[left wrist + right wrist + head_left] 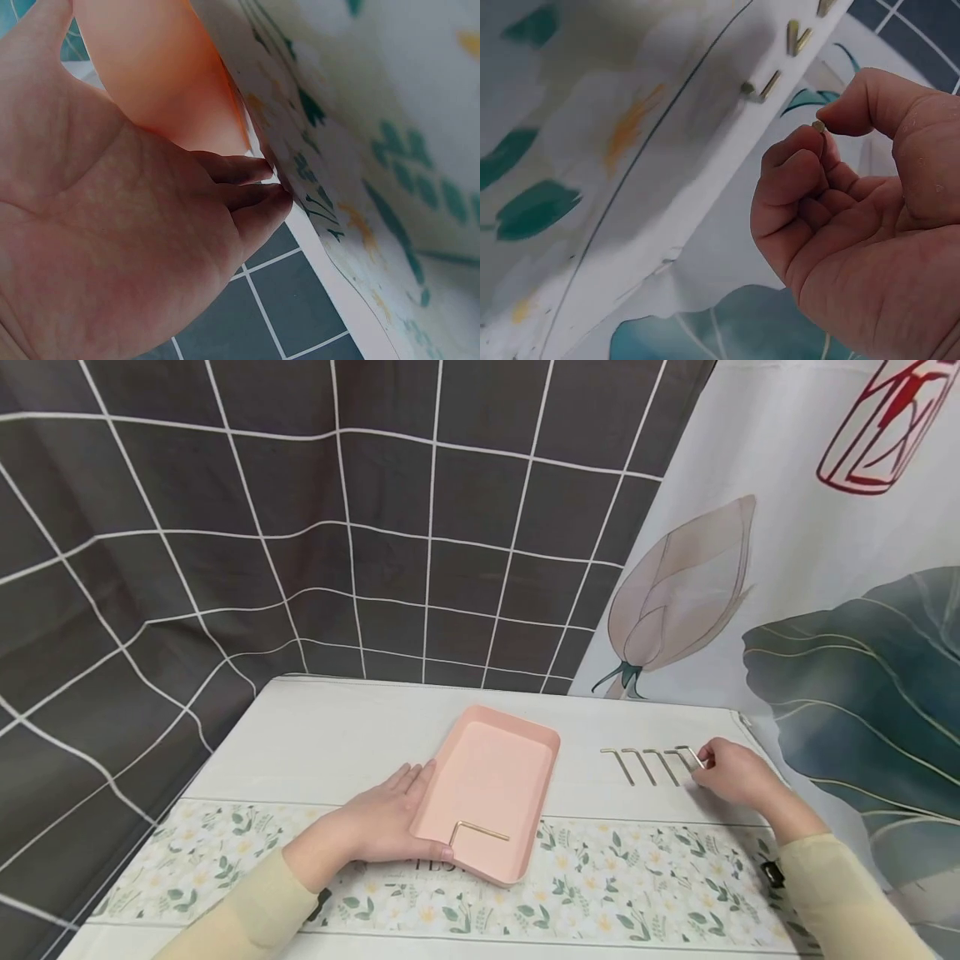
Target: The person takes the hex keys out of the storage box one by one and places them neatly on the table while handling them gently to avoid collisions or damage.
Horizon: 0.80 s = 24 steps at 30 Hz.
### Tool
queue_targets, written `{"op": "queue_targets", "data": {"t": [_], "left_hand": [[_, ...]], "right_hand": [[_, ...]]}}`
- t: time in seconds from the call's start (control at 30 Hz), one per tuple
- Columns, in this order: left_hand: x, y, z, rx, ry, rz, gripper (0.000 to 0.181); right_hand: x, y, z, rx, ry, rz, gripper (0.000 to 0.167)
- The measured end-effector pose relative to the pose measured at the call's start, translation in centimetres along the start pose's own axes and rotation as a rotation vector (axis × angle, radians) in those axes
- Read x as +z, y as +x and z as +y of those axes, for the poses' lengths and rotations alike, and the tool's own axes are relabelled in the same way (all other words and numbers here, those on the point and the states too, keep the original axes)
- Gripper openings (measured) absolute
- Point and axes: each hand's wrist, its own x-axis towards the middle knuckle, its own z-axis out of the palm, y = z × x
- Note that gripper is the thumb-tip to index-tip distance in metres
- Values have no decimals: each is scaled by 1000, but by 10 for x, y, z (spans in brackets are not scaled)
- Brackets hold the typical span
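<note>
A shallow pink tray (491,777) lies on the table, with one brass L-shaped hex key (480,831) inside near its front left corner. My left hand (386,818) rests against the tray's left side, fingers straight and thumb along the front rim. In the left wrist view its palm (112,225) faces the camera beside the tray wall (161,75). To the right, my right hand (738,774) pinches another hex key (819,127) between thumb and curled fingers. That key is at the right end of a row of several similar hex keys (648,767) on the table.
The white table (337,718) has a floral strip (637,877) across its front part. Behind it hangs a dark curtain with a white grid (390,568). A white curtain with plant prints (675,593) hangs at the right, close to the table's edge.
</note>
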Motion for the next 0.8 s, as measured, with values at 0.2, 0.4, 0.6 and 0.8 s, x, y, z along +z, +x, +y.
{"op": "queue_targets", "data": {"t": [0.2, 0.4, 0.6, 0.8], "left_hand": [[0, -1, -1, 1, -2, 0, 141], [2, -1, -3, 4, -1, 3, 142], [3, -1, -4, 9, -2, 6, 141], [1, -1, -3, 1, -1, 4, 141]], "right_hand": [[-1, 4, 14, 26, 14, -25, 33], [1, 10, 26, 49, 8, -31, 33], [2, 14, 31, 51, -1, -57, 34], [5, 19, 34, 62, -22, -64, 34]]}}
